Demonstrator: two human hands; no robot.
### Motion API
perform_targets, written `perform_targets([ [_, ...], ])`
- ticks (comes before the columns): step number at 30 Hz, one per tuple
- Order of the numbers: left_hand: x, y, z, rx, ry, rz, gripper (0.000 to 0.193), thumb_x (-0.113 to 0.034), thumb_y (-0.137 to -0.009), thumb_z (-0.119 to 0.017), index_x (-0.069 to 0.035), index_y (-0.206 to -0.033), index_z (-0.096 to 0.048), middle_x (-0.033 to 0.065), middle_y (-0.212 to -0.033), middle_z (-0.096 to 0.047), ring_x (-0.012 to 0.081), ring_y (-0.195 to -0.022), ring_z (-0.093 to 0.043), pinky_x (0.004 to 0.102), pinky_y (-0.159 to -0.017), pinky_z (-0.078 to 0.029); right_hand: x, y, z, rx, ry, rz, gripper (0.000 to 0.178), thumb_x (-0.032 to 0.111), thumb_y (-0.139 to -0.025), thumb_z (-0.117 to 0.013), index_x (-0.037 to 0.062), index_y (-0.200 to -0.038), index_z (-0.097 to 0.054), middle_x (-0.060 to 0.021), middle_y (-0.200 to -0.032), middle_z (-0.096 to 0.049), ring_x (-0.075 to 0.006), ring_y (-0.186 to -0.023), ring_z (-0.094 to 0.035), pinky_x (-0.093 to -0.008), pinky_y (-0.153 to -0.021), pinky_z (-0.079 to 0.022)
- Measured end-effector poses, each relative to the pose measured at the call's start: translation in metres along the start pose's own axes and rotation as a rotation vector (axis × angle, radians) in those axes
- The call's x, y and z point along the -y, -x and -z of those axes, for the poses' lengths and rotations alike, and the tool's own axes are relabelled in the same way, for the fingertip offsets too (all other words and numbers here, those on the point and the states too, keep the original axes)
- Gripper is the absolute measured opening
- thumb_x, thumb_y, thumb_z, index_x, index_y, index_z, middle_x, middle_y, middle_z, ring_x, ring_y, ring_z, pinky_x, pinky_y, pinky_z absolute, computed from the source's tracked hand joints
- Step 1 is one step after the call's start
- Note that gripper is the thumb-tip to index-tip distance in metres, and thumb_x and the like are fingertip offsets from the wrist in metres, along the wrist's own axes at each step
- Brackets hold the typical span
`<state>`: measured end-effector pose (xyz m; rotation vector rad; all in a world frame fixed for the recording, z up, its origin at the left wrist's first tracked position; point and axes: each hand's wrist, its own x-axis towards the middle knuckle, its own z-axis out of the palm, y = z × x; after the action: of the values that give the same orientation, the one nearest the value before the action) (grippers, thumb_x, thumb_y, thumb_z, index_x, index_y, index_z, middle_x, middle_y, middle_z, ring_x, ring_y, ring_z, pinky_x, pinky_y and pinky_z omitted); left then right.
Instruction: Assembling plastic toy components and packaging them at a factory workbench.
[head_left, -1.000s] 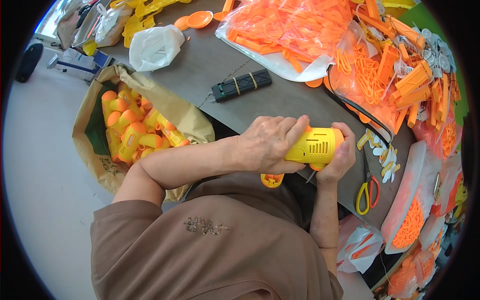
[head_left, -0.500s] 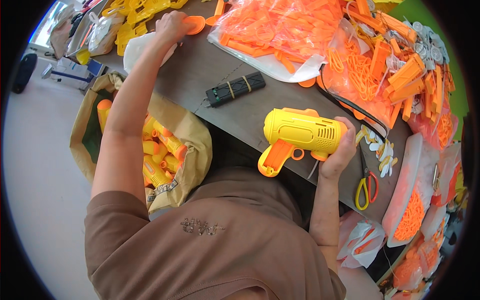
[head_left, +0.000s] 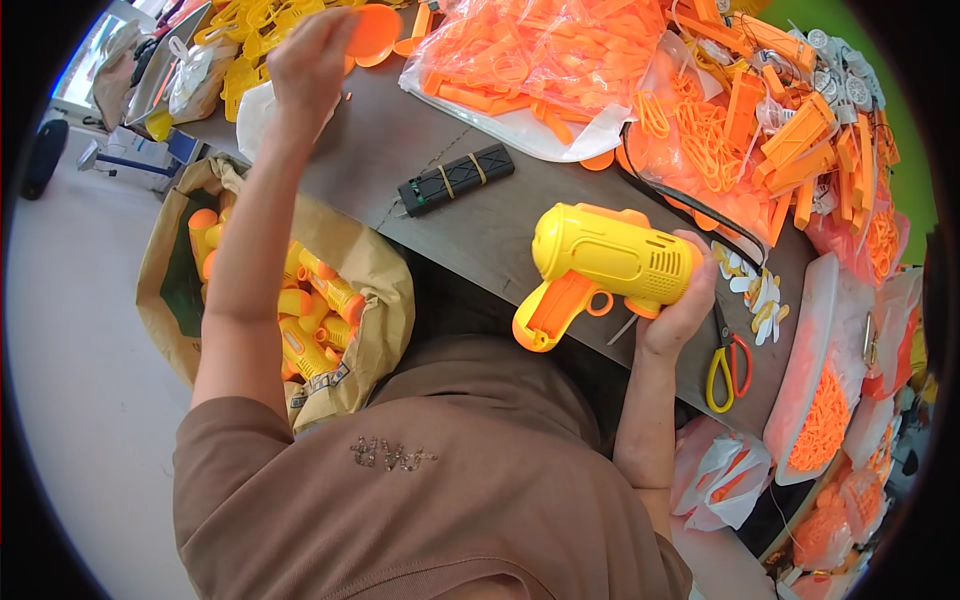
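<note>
Yellow toy gun (head_left: 618,262) is gripped by the right hand (head_left: 688,295) over the table edge (head_left: 460,262); an orange disc (head_left: 376,36), pinched by the left hand (head_left: 310,65), is best held lightly at its rim.

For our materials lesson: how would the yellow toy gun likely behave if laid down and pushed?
The yellow toy gun looks plastic, so probably stiff. The right hand holds it alone, suggesting lightness. Being rounded, it might roll until the jutting handle stops it.
</note>
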<state>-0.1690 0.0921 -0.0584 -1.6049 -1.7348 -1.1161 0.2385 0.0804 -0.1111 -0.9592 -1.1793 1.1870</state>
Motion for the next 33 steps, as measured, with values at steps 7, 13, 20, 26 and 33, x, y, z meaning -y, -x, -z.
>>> perform_targets([
  [7,-0.018,-0.003,-0.016,-0.054,0.065,0.033,0.017,-0.011,-0.085,-0.067,0.0,-0.097,-0.068,0.0128,-0.087,-0.07,0.0177,-0.073,-0.066,0.0269,-0.069,-0.051,0.009,-0.007,0.004,-0.019,-0.034,0.021,0.052,0.041,-0.101,-0.028,-0.003,-0.112,-0.053,-0.0125,-0.096,-0.063,-0.019,-0.086,-0.061,-0.0305,-0.078,-0.049],
  [13,0.033,0.005,-0.027,0.299,-0.005,0.389,0.023,-0.026,-0.083,-0.061,-0.011,-0.096,-0.072,0.0103,-0.098,-0.069,0.0314,-0.089,-0.065,0.0362,-0.079,-0.051,0.001,-0.001,0.009,-0.007,0.004,0.027,0.051,0.039,-0.101,-0.028,-0.0035,-0.112,-0.053,-0.011,-0.094,-0.062,-0.0178,-0.085,-0.061,-0.0297,-0.077,-0.048],
  [20,0.006,0.006,-0.005,0.084,0.086,0.093,0.016,-0.015,-0.084,-0.064,-0.004,-0.093,-0.07,0.0087,-0.097,-0.069,0.0244,-0.082,-0.066,0.0323,-0.075,-0.052,0.006,-0.005,0.005,-0.014,-0.01,0.018,0.05,0.039,-0.101,-0.028,-0.0027,-0.112,-0.054,-0.0109,-0.094,-0.062,-0.0172,-0.085,-0.06,-0.0291,-0.077,-0.047],
  [26,-0.146,0.044,0.03,0.149,0.503,-0.014,0.006,0.001,-0.081,-0.063,0.001,-0.085,-0.058,0.0163,-0.092,-0.067,0.0204,-0.071,-0.067,0.0279,-0.058,-0.054,0.022,0.002,-0.012,-0.149,-0.13,0.031,0.048,0.039,-0.1,-0.031,-0.0029,-0.114,-0.05,-0.0102,-0.095,-0.057,-0.0151,-0.083,-0.058,-0.0272,-0.076,-0.046],
  [33,-0.197,0.085,0.023,0.356,1.03,0.417,0.022,0.003,-0.095,-0.046,0.006,-0.117,-0.047,0.0195,-0.124,-0.056,0.0199,-0.105,-0.06,0.0303,-0.09,-0.048,0.02,0.007,-0.008,-0.155,0.138,0.237,0.053,0.043,-0.098,-0.032,-0.0038,-0.112,-0.05,-0.0115,-0.101,-0.054,-0.0161,-0.086,-0.055,-0.0276,-0.078,-0.044],
])
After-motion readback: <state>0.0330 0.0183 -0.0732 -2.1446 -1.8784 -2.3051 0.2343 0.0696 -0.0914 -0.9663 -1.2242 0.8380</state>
